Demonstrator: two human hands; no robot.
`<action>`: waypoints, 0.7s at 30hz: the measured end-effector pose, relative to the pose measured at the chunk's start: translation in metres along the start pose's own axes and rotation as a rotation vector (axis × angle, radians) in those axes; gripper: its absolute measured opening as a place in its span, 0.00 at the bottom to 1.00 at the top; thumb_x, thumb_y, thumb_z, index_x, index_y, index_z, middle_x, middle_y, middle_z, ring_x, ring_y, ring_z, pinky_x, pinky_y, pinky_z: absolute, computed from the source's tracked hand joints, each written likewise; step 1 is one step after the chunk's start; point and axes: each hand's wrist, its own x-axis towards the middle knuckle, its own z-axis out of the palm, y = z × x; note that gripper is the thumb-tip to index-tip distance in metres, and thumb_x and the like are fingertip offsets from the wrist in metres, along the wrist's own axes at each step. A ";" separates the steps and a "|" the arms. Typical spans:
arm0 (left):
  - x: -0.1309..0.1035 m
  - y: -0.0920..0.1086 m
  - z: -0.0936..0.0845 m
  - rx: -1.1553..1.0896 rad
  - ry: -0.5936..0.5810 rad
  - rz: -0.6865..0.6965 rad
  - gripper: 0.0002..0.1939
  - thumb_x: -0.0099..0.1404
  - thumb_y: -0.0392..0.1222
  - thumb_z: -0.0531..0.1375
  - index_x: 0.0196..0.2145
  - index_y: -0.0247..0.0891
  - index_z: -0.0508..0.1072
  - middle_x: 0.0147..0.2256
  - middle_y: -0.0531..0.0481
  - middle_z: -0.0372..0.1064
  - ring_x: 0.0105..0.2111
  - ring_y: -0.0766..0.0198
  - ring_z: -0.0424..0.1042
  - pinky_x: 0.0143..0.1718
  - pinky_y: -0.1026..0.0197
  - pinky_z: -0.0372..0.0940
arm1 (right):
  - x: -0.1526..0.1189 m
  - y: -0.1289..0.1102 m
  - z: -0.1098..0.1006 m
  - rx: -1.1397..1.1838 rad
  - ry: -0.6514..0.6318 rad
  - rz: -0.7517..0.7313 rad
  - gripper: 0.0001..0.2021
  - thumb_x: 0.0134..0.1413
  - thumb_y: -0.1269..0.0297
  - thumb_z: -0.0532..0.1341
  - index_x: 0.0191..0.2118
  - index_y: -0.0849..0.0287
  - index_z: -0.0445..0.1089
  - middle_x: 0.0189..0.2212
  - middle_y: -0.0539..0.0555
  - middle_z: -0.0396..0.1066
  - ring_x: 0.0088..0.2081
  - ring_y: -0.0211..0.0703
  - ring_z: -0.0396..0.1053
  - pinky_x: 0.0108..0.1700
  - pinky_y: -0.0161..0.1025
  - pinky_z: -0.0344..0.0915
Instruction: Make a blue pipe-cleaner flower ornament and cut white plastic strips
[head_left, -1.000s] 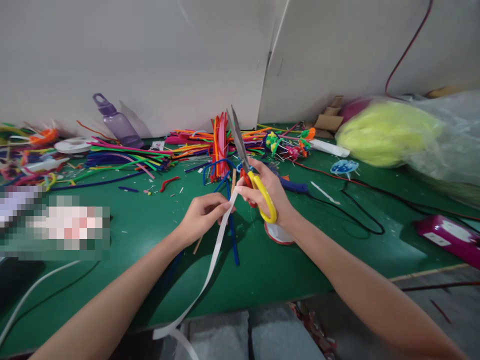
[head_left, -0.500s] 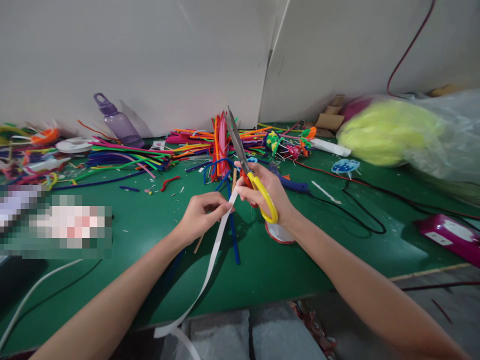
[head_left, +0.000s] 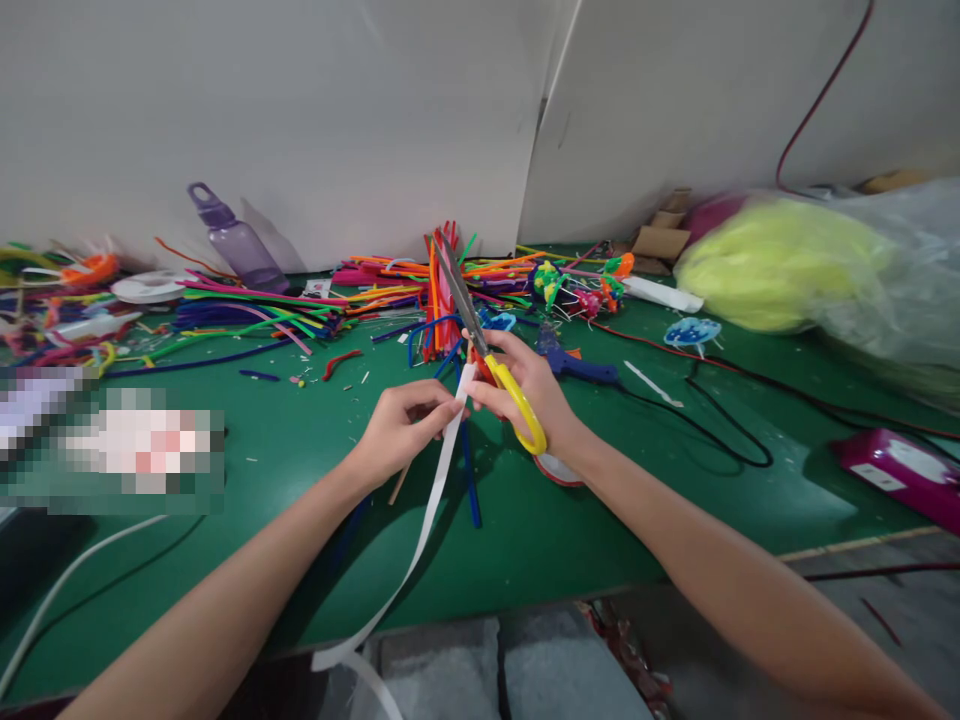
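Observation:
A white ribbon-like strip is pinched near its upper end between the thumb and fingers of my left hand. Its long tail hangs past the table's front edge. My right hand is closed around scissors with yellow and red handles, their blades pointing up and away. The right fingertips also touch or nearly touch the strip's top end. Below the hands lie a blue pipe cleaner and a thin wooden stick. Partly hidden under my right wrist is a round white thing with a red rim.
Bundles of coloured pipe cleaners lie along the wall beside a purple bottle. To the right are a blue glue gun with its black cord, a blue jellyfish-like piece, a yellow-filled plastic bag and a magenta box.
The scissors have dipped slightly, their tips now lower and further left. My right fingers have shifted at the strip's top end, while the left hand stays nearly in place.

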 end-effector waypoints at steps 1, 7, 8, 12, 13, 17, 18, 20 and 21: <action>0.000 0.000 0.000 -0.006 -0.008 -0.009 0.15 0.63 0.48 0.60 0.26 0.34 0.76 0.25 0.51 0.67 0.22 0.72 0.65 0.23 0.68 0.61 | 0.000 0.000 0.000 -0.008 -0.001 -0.004 0.22 0.46 0.70 0.63 0.49 0.54 0.62 0.25 0.43 0.65 0.23 0.32 0.63 0.23 0.33 0.59; 0.000 0.000 0.000 0.006 -0.029 -0.030 0.16 0.62 0.49 0.61 0.26 0.33 0.76 0.25 0.51 0.67 0.22 0.71 0.65 0.23 0.68 0.61 | 0.000 0.001 0.000 0.005 0.003 -0.020 0.20 0.46 0.70 0.63 0.47 0.54 0.62 0.25 0.43 0.64 0.23 0.32 0.62 0.24 0.33 0.59; 0.000 0.000 0.000 0.013 -0.026 -0.029 0.16 0.62 0.49 0.60 0.26 0.33 0.76 0.25 0.51 0.67 0.22 0.72 0.65 0.23 0.68 0.60 | 0.000 0.000 0.000 0.012 0.004 -0.021 0.20 0.46 0.70 0.63 0.47 0.54 0.62 0.25 0.43 0.64 0.23 0.32 0.62 0.24 0.33 0.59; 0.000 0.000 0.000 0.036 -0.011 -0.006 0.16 0.63 0.49 0.60 0.25 0.33 0.75 0.24 0.51 0.67 0.22 0.72 0.65 0.23 0.68 0.60 | 0.001 0.000 0.000 0.038 0.022 -0.025 0.21 0.45 0.69 0.65 0.47 0.54 0.62 0.24 0.42 0.65 0.23 0.32 0.63 0.23 0.33 0.59; 0.000 0.000 0.001 0.040 -0.011 0.002 0.16 0.63 0.49 0.60 0.25 0.33 0.75 0.24 0.51 0.67 0.22 0.72 0.64 0.23 0.68 0.60 | 0.001 0.000 0.000 0.041 0.028 -0.025 0.21 0.45 0.68 0.66 0.47 0.54 0.62 0.25 0.42 0.65 0.23 0.32 0.63 0.23 0.33 0.60; 0.000 0.000 0.001 0.075 -0.008 0.029 0.17 0.63 0.48 0.59 0.24 0.34 0.74 0.22 0.52 0.66 0.22 0.72 0.64 0.24 0.68 0.59 | 0.001 -0.001 -0.001 0.033 0.049 -0.019 0.23 0.45 0.66 0.67 0.48 0.53 0.63 0.26 0.43 0.66 0.23 0.31 0.63 0.23 0.33 0.60; 0.000 0.000 0.001 0.084 -0.005 0.034 0.17 0.64 0.48 0.59 0.24 0.34 0.74 0.22 0.52 0.66 0.22 0.71 0.64 0.24 0.68 0.59 | 0.001 -0.001 -0.001 0.032 0.053 -0.015 0.23 0.45 0.65 0.67 0.48 0.53 0.63 0.26 0.43 0.66 0.23 0.31 0.62 0.23 0.33 0.60; 0.000 0.000 0.001 0.088 -0.003 0.038 0.17 0.64 0.49 0.59 0.23 0.34 0.74 0.22 0.52 0.66 0.22 0.71 0.64 0.24 0.68 0.59 | 0.001 -0.001 0.000 0.039 0.063 -0.010 0.23 0.45 0.64 0.68 0.48 0.53 0.63 0.27 0.43 0.66 0.22 0.30 0.62 0.23 0.33 0.60; 0.000 0.000 0.002 0.082 -0.007 0.039 0.17 0.64 0.49 0.59 0.24 0.34 0.74 0.22 0.52 0.66 0.21 0.71 0.64 0.24 0.68 0.59 | 0.001 -0.001 0.000 0.047 0.069 -0.008 0.24 0.44 0.64 0.68 0.48 0.54 0.63 0.27 0.44 0.66 0.22 0.30 0.62 0.23 0.33 0.60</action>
